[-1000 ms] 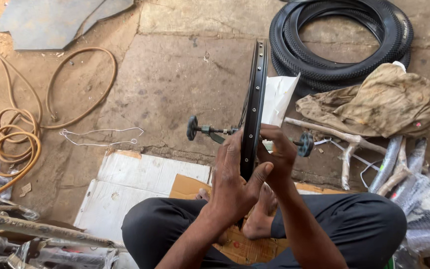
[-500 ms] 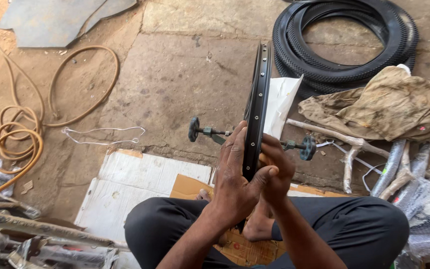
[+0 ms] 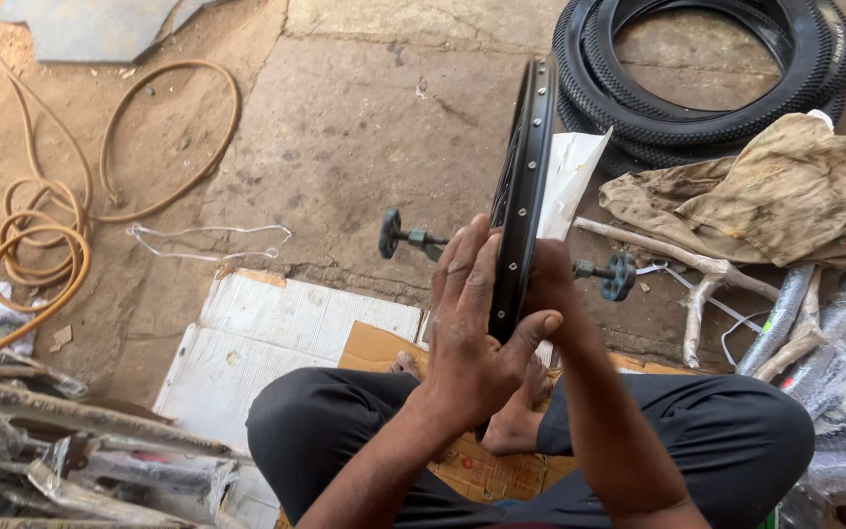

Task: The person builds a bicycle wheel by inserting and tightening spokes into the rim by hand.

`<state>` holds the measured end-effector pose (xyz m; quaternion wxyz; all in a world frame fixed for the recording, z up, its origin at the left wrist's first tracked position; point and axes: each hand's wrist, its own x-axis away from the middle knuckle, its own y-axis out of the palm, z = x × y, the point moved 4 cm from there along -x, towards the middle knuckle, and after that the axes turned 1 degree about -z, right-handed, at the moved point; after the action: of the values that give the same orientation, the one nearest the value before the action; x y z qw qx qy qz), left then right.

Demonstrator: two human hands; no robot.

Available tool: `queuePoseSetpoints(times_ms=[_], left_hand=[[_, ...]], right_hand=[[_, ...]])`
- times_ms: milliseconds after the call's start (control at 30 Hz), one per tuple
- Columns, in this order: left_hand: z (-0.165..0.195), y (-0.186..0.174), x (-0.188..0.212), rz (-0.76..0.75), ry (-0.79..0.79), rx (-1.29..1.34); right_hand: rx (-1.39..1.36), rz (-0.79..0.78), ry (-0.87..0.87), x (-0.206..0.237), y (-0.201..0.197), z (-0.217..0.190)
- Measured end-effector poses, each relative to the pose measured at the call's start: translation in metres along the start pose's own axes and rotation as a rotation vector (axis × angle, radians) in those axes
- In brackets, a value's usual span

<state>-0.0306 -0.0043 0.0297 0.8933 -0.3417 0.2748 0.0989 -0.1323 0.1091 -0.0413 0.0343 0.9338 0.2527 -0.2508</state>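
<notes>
Bright, even daylight; sharp focus.

This is an open-air bicycle repair spot set on bare ground rather than an indoor shop. The floor is cracked stone slabs point(image 3: 345, 127) and packed dirt, with flattened white and brown cardboard sheets point(image 3: 286, 333) serving as a seat. Stacked black knobbly rubber tyres point(image 3: 697, 108) lie at the top right beside a stained tan cloth rag point(image 3: 775, 196), a coiled orange rubber hose point(image 3: 41, 245) sprawls on the left, and plastic-wrapped metal parts point(image 3: 815, 323) are piled at the right edge.
</notes>
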Motion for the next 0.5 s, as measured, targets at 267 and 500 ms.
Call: queuePoseSetpoints(times_ms=[267, 500], left_hand=[[-0.005, 0.004, 0.002, 0.012, -0.004, 0.038], [-0.005, 0.004, -0.004, -0.002, 0.004, 0.03]], right_hand=[[-0.592, -0.073, 0.139, 0.001, -0.016, 0.0], [-0.137, 0.442, -0.319, 0.022, 0.033, -0.018]])
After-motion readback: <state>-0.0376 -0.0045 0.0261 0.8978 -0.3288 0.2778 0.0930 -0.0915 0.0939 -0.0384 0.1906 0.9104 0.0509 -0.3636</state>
